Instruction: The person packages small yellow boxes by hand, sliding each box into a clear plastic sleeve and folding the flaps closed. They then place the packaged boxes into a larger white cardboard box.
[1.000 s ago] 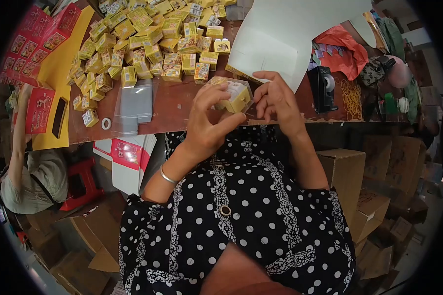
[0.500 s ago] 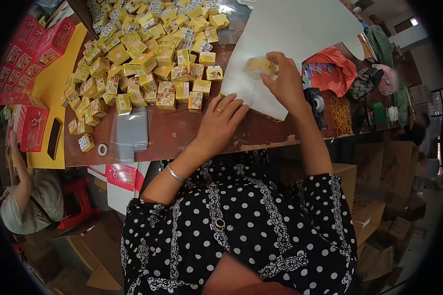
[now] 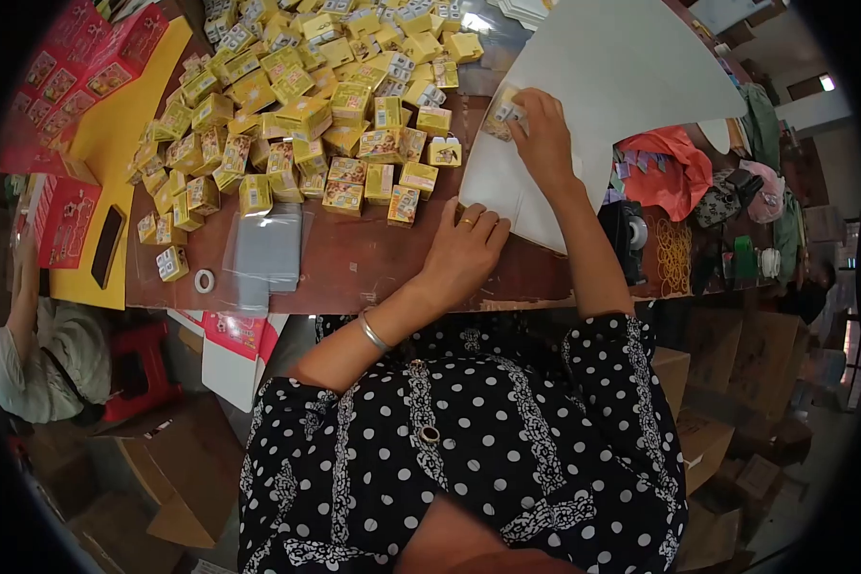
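A small yellow box point(image 3: 498, 117), apparently in a clear plastic wrap, is at the fingertips of my right hand point(image 3: 547, 143), over the left part of a large white sheet point(image 3: 631, 57). My right fingers are closed on its right side and partly cover it. My left hand point(image 3: 464, 251), with a ring and a bracelet, rests at the near left corner of the white sheet, fingers bent and slightly apart, with no object visible in it. To the left lies a big pile of small yellow printed boxes point(image 3: 301, 115).
Clear plastic sleeves point(image 3: 268, 253) and a white tape ring point(image 3: 204, 280) lie near the table's front edge. Right are a tape dispenser point(image 3: 627, 234), rubber bands point(image 3: 673, 258) and a red bag point(image 3: 670, 172). Pink boxes point(image 3: 72, 215) and a co-worker's arm point(image 3: 24, 287) are at left.
My right hand has moved the small box away from me toward the sheet's left edge. My left fingers have bent more at the sheet's corner. The whole view has shifted slightly.
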The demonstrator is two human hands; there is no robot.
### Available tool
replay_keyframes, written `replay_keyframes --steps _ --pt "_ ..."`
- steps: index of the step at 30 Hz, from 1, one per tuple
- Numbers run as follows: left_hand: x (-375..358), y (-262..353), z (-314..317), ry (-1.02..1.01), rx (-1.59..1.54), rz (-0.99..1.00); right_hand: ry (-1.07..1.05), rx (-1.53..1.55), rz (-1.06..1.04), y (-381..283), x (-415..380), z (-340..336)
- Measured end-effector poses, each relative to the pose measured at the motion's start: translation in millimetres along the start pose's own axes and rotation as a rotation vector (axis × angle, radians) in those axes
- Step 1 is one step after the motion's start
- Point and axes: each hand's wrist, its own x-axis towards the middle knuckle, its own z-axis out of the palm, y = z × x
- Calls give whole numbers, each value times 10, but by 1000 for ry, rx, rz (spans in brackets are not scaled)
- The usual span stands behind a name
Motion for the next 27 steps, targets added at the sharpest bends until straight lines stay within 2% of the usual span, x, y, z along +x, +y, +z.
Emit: replay_keyframes --steps 3,6,8,9,11,14,16,17,19,20,22,25,26,27 --pt "-17 22 -76 37 16 -24 54 -12 -82 19 -12 43" --pt "-115 -40 -444 118 -9 -66 125 -34 -59 -180 -61 -177" --pt "-307 -203 -788 183 -116 -215 161 -40 -27 -293 -148 -408" --pt "-456 -353 -912 274 -52 -276 168 -36 -9 -355 -215 -522" --pt "-714 -626 -1187 321 74 -442 156 26 28 -554 -357 -714" --pt "-1052 -978 -1611 364 226 -523 128 144 44 -814 -567 -865" --pt "-1302 -1114 -1841 299 395 -766 109 207 33 -949 -720 -921" --pt "-1391 -1124 -1905 297 401 -772 65 253 47 -1009 -804 -940" --pt "-1518 -1126 -1992 41 363 -1154 18 304 59 -1113 -934 -938" --pt "-1563 -1140 -1963 43 366 -1160 -12 328 70 -1149 -985 -915" --pt "-1616 -1175 -1872 -79 392 -1121 -45 353 77 -1214 -1048 -851" --pt "-1578 -1205 -1873 -39 271 -1183 -93 358 49 -1321 -1103 -778" --pt "-1611 -1251 -1849 -34 271 -1182 -109 424 101 -1373 -1121 -769" --pt "-1649 -1294 -1826 63 294 -1174 -124 490 153 -1404 -1130 -763"
